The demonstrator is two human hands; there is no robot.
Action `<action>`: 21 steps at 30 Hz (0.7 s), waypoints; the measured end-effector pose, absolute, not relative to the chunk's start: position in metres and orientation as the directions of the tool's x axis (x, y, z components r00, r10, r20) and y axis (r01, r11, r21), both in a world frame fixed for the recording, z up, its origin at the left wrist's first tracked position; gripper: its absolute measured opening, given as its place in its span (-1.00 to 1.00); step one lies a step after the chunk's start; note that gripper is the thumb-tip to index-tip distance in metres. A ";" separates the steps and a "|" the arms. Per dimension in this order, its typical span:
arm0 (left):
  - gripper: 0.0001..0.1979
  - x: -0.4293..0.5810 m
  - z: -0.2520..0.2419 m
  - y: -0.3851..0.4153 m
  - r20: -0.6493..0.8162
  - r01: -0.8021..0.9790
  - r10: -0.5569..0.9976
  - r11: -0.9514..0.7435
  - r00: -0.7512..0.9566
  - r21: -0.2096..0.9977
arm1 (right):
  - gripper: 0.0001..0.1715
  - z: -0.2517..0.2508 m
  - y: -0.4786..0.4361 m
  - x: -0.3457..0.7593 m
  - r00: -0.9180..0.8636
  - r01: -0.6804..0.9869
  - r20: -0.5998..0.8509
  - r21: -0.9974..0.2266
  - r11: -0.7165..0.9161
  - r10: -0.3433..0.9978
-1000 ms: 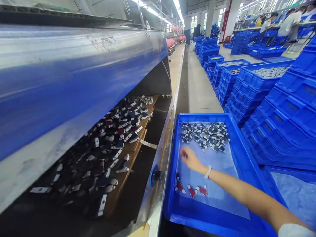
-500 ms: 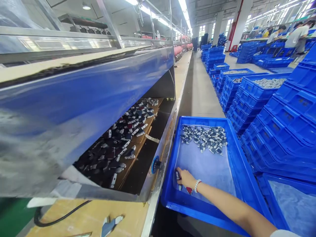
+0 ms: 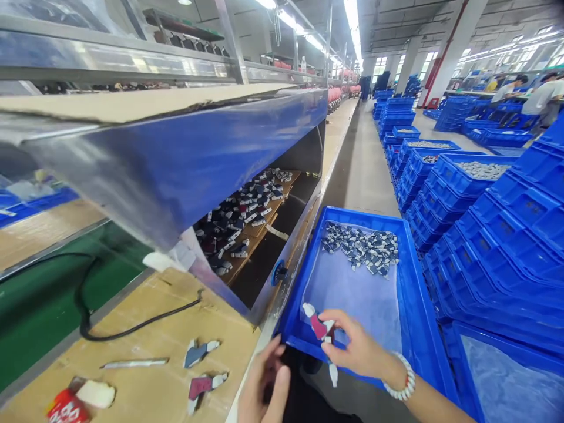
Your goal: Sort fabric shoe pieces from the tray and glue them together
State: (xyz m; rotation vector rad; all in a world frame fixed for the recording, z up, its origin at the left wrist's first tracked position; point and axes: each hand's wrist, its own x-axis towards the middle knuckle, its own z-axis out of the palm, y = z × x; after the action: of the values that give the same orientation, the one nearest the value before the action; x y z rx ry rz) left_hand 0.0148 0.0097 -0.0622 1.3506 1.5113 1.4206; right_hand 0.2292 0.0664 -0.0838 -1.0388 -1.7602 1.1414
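Note:
My right hand, with a beaded bracelet at the wrist, pinches small bent red-and-white pieces between thumb and fingers. A white tip sticks out below the fingers; how many pieces are held I cannot tell. It hovers over the near end of a blue plastic bin. At the far end of that bin lies a heap of similar navy-and-white pieces on a pale liner sheet. My left hand is empty, thumb and fingers apart, beside the bench edge. On the bench lie one navy piece and one red piece.
A blue metal hood covers many more pieces on cardboard. A pen-like metal tool, a black cable and a red packet lie on the bench. Stacked blue crates stand on the right; people work far behind.
My right hand has lifted out of the bin's near corner with red-and-white pieces and come closer. My left hand has come into view. The view has swung left, showing more of the bench.

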 end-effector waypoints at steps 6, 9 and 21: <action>-0.72 0.043 -0.017 0.015 -0.024 -0.298 0.989 0.068 0.147 0.952 | -0.39 -0.033 0.014 0.219 -0.384 0.178 0.512 -0.776 0.605 0.769; -0.75 0.037 -0.001 0.005 0.057 -0.330 0.988 -0.006 0.147 0.944 | -0.37 -0.028 0.003 0.215 -0.307 -0.033 0.434 -0.894 0.446 0.847; -0.73 0.019 0.009 -0.020 0.064 -0.316 0.995 -0.037 0.078 0.948 | -0.40 0.002 -0.020 0.175 -0.255 -0.691 -0.152 -0.662 -0.290 0.955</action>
State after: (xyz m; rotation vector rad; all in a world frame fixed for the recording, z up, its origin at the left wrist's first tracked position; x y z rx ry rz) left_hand 0.0195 -0.0195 0.0086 1.0468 0.8847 1.3161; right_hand 0.1745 -0.0200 0.0024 -0.6504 -0.5706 1.7899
